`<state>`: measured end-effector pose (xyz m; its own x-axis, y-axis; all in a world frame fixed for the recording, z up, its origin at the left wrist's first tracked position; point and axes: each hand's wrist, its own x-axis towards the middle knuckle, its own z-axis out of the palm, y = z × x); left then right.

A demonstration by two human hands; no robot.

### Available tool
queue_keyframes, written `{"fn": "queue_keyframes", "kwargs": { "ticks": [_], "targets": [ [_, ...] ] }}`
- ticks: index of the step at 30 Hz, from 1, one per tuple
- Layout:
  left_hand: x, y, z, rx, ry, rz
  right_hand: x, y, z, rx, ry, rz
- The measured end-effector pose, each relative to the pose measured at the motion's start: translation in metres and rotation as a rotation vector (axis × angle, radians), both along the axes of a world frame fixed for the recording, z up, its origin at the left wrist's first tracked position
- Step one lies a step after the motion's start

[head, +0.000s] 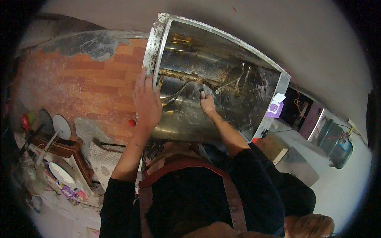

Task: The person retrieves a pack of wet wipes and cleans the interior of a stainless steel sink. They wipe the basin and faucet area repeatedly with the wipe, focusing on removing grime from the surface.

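A large metal housing point(151, 50) with a pale, flaking rim stands before me. Its shiny inner panel point(184, 116) is streaked with brown grime, and a thick band of dirt point(178, 74) runs across it. My left hand point(148, 104) grips the housing's left edge, fingers along the outer side and thumb by the inner rim. Inside the housing, my right hand point(207, 102) is closed around a small grey tool point(201, 88) against the panel. Most of that tool is hidden by the fingers. Thin metal wires point(230, 84) cross the panel nearby.
A purple wipes pack point(275, 107) with its white lid up sits on the right rim. A red ball point(132, 123) lies left of my forearm on wood-patterned flooring point(98, 80). A large water bottle point(336, 142) is at right, a white disc on a stem point(61, 127) at left.
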<state>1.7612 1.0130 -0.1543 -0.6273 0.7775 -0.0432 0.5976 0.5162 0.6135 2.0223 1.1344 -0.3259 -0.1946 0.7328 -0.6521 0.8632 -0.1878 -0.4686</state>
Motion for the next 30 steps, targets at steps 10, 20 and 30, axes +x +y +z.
{"fn": "queue_keyframes", "kwargs": {
  "ticks": [10,20,30],
  "targets": [
    [-0.001,0.001,-0.001,0.04,0.053,-0.04,0.005,0.015,-0.023,0.132,0.165,0.253],
    [0.003,0.005,0.001,0.114,0.07,-0.023,-0.003,0.017,-0.001,0.069,-0.028,0.115],
    [0.002,0.004,0.007,0.052,0.047,0.008,-0.041,0.019,0.007,0.185,0.15,0.256]
  ]
}}
